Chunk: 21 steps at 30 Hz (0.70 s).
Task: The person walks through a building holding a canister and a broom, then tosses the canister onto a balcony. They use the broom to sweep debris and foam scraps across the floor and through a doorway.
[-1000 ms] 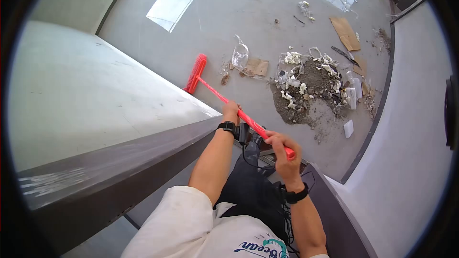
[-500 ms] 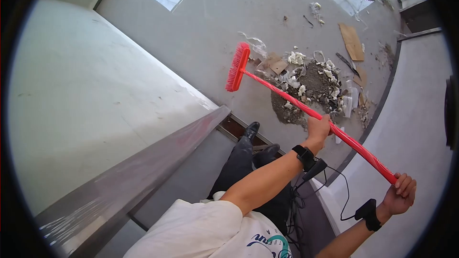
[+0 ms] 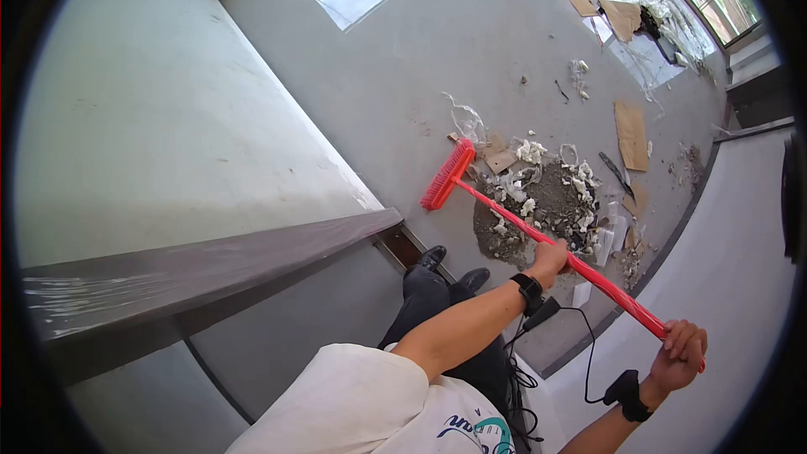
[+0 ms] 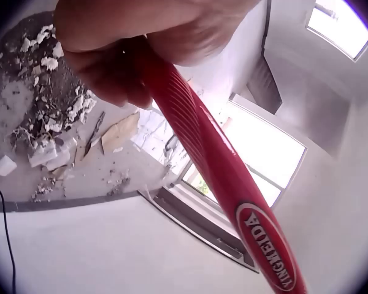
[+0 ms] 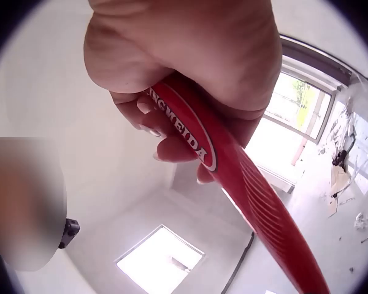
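A red push broom runs diagonally across the head view, its handle (image 3: pixel 618 296) sloping from lower right to upper left. Its brush head (image 3: pixel 450 175) with pink bristles is at the left edge of a rubble heap (image 3: pixel 561 198). My left hand (image 3: pixel 551 261) grips the handle partway along. At the upper end, my right hand (image 3: pixel 683 349) has its fingers wrapped round the handle, over the oval brand label (image 5: pixel 187 128) in the right wrist view. Beside the brush head lie a crumpled clear plastic strip (image 3: pixel 467 122) and a cardboard scrap (image 3: pixel 499 157).
A white wall panel (image 3: pixel 168 118) stands left, a white wall (image 3: pixel 706 286) right. Flat cardboard (image 3: pixel 630 136) and a dark strip (image 3: pixel 616 172) lie beyond the heap. More plastic and cardboard (image 3: pixel 622 21) litter the far floor. A black cable (image 3: pixel 591 353) hangs between the wrists.
The broom head has swung rightward from beside the left panel to the heap's edge. The cardboard scrap and plastic now lie closer to the heap. Both hands have shifted right with the handle.
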### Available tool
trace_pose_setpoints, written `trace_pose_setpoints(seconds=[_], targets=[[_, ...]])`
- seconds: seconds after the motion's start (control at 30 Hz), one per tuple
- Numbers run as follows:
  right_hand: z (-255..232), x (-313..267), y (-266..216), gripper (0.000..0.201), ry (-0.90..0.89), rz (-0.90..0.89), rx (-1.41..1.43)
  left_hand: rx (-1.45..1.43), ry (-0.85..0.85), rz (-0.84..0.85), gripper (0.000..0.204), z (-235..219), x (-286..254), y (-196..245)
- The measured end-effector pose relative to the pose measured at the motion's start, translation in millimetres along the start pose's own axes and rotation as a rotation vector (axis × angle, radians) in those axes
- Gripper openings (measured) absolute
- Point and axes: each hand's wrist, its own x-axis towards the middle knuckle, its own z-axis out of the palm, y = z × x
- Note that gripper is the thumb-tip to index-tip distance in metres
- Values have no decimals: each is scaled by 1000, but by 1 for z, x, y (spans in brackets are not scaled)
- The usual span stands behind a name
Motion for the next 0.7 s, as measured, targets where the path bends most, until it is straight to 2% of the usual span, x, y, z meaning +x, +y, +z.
trace_pose_setpoints(seconds=[0.07, 0.1, 0.13, 0.2, 0.27, 0.33, 0.37, 0.43, 0.47, 0.5, 0.57, 0.63, 0.67, 0.7], targets=[[-35, 13, -27, 32, -12, -17, 76, -46, -8, 20, 25, 36, -27, 8], [-41, 23, -28, 32, -30, -22, 83, -51, -13, 37, 23, 47, -36, 14], [-46, 32, -27, 33, 24, -28, 124, -33, 11, 37, 24, 51, -40, 26], [-43, 46, -15, 34, 96, -15, 213, -59, 48, 109, 24, 41, -37, 56], [-13, 59, 13, 33, 97, 39, 292, -63, 138, 202, 21, 16, -21, 95], [42, 66, 47, 32, 104, 94, 328, -229, 269, 343, 16, -23, 25, 133], [76, 69, 67, 32, 117, 118, 316, -333, 349, 348, 15, -44, 21, 171], [137, 74, 108, 31, -4, 139, 327, -354, 451, 416, 16, -106, 60, 221], [173, 77, 126, 28, -50, 161, 278, -356, 440, 509, 31, -143, 78, 246], [210, 81, 140, 26, -94, 183, 229, -406, 494, 534, 25, -171, 80, 276], [282, 96, 165, 16, -186, 261, 181, -439, 513, 536, 20, -235, 98, 332], [354, 124, 188, 15, -383, 197, 14, -381, 513, 539, 17, -300, 122, 377], [386, 143, 198, 15, -397, 201, 0, -399, 512, 531, 17, -322, 131, 401], [413, 158, 201, 15, -521, 178, -68, -503, 510, 480, 17, -343, 135, 408]])
